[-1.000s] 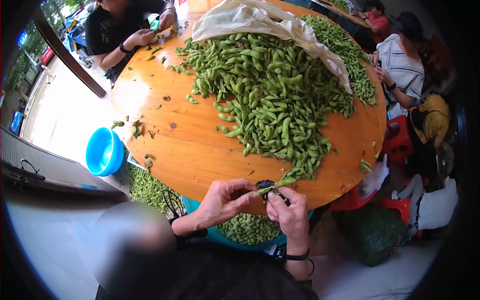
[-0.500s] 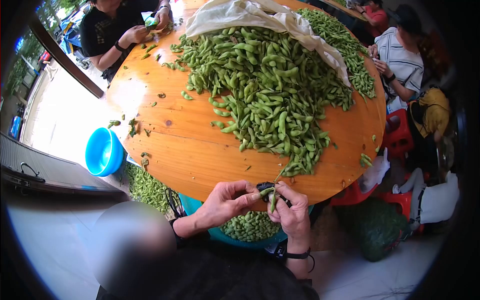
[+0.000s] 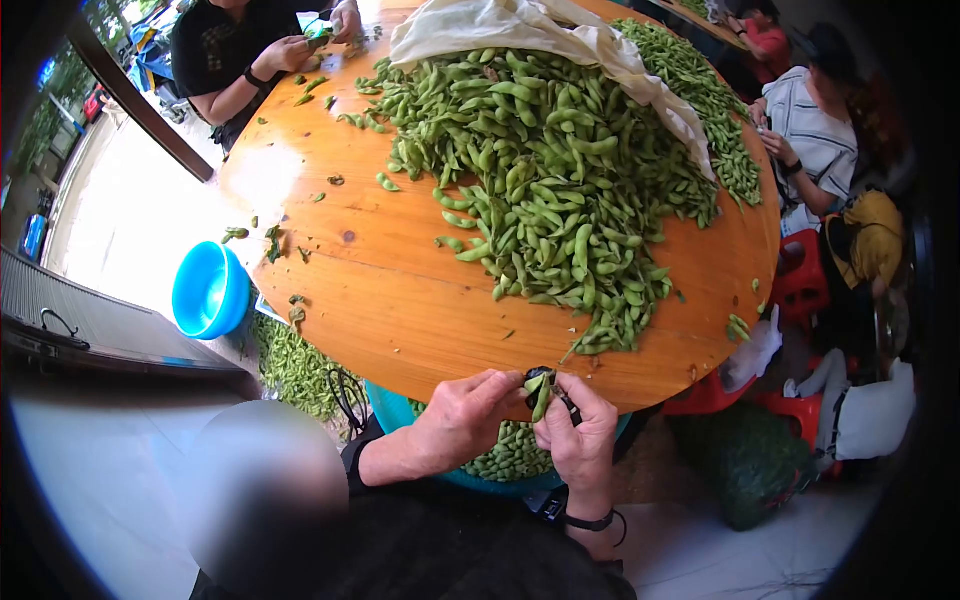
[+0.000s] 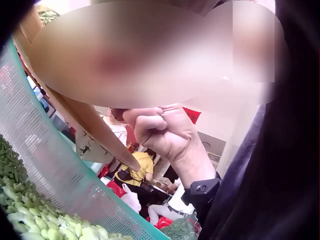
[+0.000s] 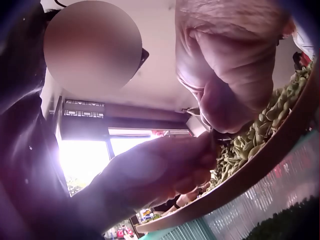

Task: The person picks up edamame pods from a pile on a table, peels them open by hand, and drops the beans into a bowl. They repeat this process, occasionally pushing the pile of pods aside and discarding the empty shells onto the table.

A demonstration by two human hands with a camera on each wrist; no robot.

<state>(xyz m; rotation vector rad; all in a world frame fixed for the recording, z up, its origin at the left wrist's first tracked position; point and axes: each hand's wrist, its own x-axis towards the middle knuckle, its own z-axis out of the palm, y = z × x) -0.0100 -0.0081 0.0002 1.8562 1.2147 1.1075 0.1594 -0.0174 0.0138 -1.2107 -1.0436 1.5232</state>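
Just over the near edge of the wooden table, my two hands meet at a green soybean pod. My right hand pinches it between thumb and curled fingers. From the other side, my left hand holds its fingertips right at the pod's upper end, fingers bent. A black object shows behind the pod; its kind is not clear. Below the hands, a teal basket contains many loose green pods. In the right wrist view, a pod tip sticks out beside the right hand's fingers.
A large heap of soybean pods covers the table's middle, partly under a white cloth. A blue basin stands left, near more pods on the floor. Other people sit around; red stools and a dark green sack are right.
The pod, earlier stretched across between both hands, now points downward at my right hand's fingers. My left hand has turned and moved slightly right, its fingertips closer to the right hand.
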